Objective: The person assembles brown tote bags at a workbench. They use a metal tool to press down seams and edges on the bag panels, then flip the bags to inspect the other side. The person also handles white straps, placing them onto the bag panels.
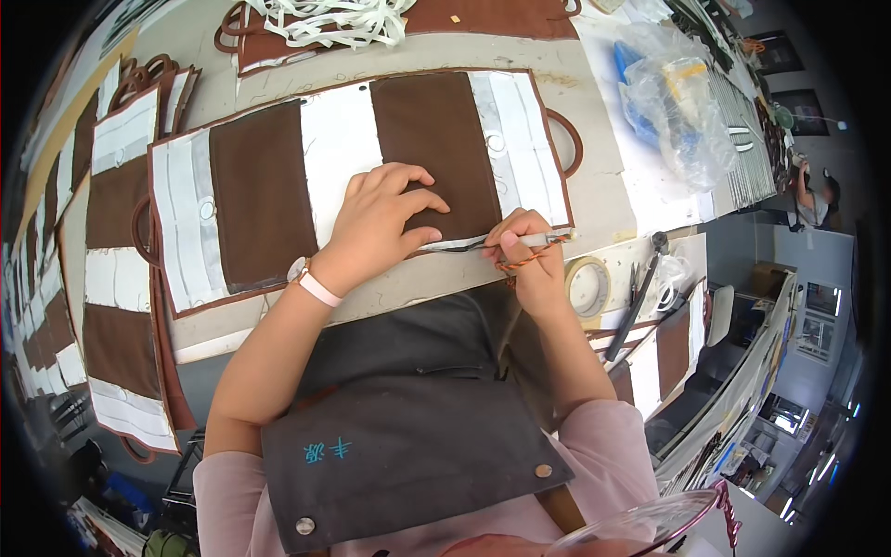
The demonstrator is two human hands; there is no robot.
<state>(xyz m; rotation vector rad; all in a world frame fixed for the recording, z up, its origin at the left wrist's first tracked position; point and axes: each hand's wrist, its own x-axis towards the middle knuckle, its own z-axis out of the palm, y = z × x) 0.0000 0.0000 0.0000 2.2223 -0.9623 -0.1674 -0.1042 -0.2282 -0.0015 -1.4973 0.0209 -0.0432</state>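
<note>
The left hand [380,218] lies flat, fingers spread, on a brown-and-white panel [362,158]. The right hand [529,246], fingers pinched together, grips a pen-like tool [506,241] at the panel's near edge.

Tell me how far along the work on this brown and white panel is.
Done: cannot tell which edges are finished. A stack of similar panels lies to the left. In hand: the left hand presses flat on the brown and white panel, while the right hand holds a thin tool against its near edge. Left: cannot tell how much of that edge remains.
</note>
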